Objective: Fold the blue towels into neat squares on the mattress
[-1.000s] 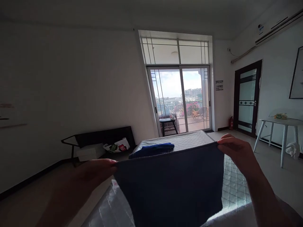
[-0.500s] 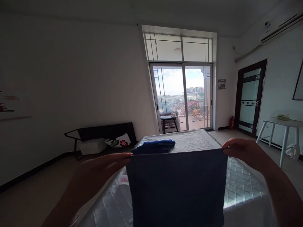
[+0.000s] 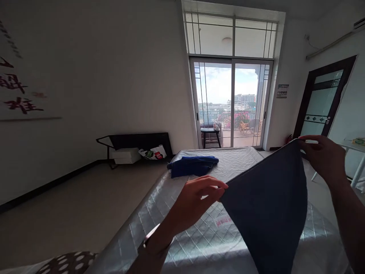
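I hold a dark blue cloth [image 3: 270,213] up in the air over a mattress wrapped in clear plastic [image 3: 182,232]. My left hand [image 3: 194,199] pinches the cloth's lower left corner. My right hand [image 3: 323,156] pinches its upper right corner, higher and further away. The cloth hangs slanted between them, its lower end dropping out of view. A folded bright blue cloth [image 3: 192,166] lies on the far left part of the mattress, well beyond both hands.
A low black bench [image 3: 134,141] with a white box and a bag stands against the left wall. Glass sliding doors [image 3: 232,102] open on a balcony with a stool. A dark door [image 3: 321,108] and a white table [image 3: 357,146] are on the right. A spotted cushion [image 3: 67,262] sits bottom left.
My left hand has dropped and moved right while my right hand rose, so the cloth went from level to slanted. The view turned right and tipped down.
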A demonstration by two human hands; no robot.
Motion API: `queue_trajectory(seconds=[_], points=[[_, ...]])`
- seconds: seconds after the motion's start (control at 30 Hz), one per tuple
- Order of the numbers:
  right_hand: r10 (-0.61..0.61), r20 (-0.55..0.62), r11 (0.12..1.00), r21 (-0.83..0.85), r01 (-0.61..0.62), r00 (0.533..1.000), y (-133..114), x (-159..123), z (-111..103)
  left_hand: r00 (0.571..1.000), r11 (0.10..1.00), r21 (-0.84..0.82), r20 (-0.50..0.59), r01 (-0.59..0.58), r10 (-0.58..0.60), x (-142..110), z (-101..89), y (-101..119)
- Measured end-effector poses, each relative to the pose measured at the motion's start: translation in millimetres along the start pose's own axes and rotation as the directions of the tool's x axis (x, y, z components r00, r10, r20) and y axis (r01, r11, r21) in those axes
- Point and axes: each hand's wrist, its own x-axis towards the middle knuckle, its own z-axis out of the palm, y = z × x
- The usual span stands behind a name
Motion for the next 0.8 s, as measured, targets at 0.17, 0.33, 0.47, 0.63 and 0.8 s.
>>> queue_trajectory(seconds=[0.17, 0.33, 0.47, 0.63, 0.8], points=[[-0.007, 0.049, 0.997, 0.082, 0.003, 0.999, -21, 64, 108, 0.969, 0.972, 0.066, -0.119, 0.224, -0.215, -9, -6.1, -63], [-0.051, 0.093, 0.99, 0.138, 0.038, 0.994, -30, 101, 225, 0.867, 0.853, 0.209, -0.271, 0.477, -0.418, -58, -30.4, -145], [-0.114, 0.303, 0.981, 0.185, 0.059, 0.946, -23, 71, 304, 0.761, 0.658, 0.382, -0.331, 0.649, -0.558, -107, -43.2, -189], [-0.142, 0.46, 0.99, 0.07, 0.124, 0.876, 15, -26, 282, 0.779, 0.628, 0.461, -0.335, 0.627, -0.531, -139, -47.3, -202], [-0.033, 0.501, 0.987, -0.12, 0.107, 0.865, 63, -123, 198, 0.806, 0.661, 0.463, -0.304, 0.59, -0.507, -135, -48.8, -192]])
